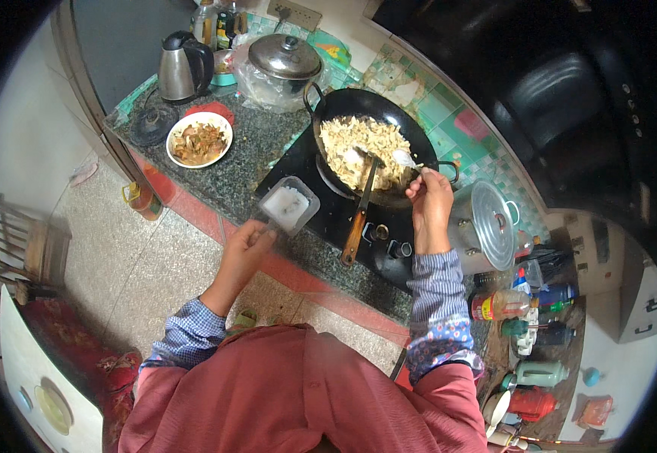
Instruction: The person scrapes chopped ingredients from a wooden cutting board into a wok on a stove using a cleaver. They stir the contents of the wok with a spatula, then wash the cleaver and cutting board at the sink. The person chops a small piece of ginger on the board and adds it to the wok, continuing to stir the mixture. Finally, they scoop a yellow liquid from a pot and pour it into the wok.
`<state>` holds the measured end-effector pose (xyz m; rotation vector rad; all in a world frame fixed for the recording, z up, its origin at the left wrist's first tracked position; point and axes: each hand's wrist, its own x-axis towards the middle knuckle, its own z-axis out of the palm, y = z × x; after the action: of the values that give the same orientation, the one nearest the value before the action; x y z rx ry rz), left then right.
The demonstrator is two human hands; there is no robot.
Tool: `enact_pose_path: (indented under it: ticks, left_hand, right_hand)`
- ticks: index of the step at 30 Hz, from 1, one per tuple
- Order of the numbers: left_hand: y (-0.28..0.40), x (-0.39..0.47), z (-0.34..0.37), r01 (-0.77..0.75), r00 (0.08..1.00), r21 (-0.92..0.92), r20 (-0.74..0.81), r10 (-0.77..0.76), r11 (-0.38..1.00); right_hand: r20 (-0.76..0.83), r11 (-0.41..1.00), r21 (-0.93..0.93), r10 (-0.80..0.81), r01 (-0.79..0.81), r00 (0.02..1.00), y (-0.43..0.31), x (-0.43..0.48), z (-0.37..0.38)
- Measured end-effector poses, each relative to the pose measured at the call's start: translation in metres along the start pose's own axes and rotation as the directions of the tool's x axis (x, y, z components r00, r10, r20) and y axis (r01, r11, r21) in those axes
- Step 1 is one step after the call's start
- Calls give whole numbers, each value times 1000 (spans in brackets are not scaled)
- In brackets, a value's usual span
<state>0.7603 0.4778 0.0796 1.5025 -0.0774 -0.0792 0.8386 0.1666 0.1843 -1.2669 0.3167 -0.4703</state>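
My left hand (pixel 245 248) grips the handle of a clear plastic container (pixel 305 218) with white granules (pixel 286 205) in it, held over the counter's front edge. My right hand (pixel 433 198) pinches a small spoon (pixel 405 159) above the wok. Pale chopped food (pixel 362 141) fills the bottom of the black wok (pixel 402 113), with a white patch near its middle. A wok spatula (pixel 356 229) leans in the wok, its wooden handle sticking out toward me. Neither hand touches it.
Left of the gas stove (pixel 288 161) are a bowl of cooked food (pixel 199 140), an electric kettle (pixel 178 73) and a lidded pot (pixel 286 59) in plastic. A tall aluminium pot (pixel 492 223) stands close beside my right hand. Several bottles (pixel 504 304) line the right side.
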Motion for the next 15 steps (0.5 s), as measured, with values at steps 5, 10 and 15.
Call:
enact_pose_path:
  ticks: [5,10,15]
  left_hand:
    - [-25,-18,-23,75,997,54,18,-76,996]
    - [-2,-47,-18,181,976,26,121,-183,983]
    - [13,-86,-2,298,934,103,176,-312,949]
  right_hand:
    - [429,952,-287,25,110,903,-13,-106,37]
    - [769,509,-550,-2,663,640,17,-176,49]
    - [805,425,-582,187,693,562,44,-198,13]
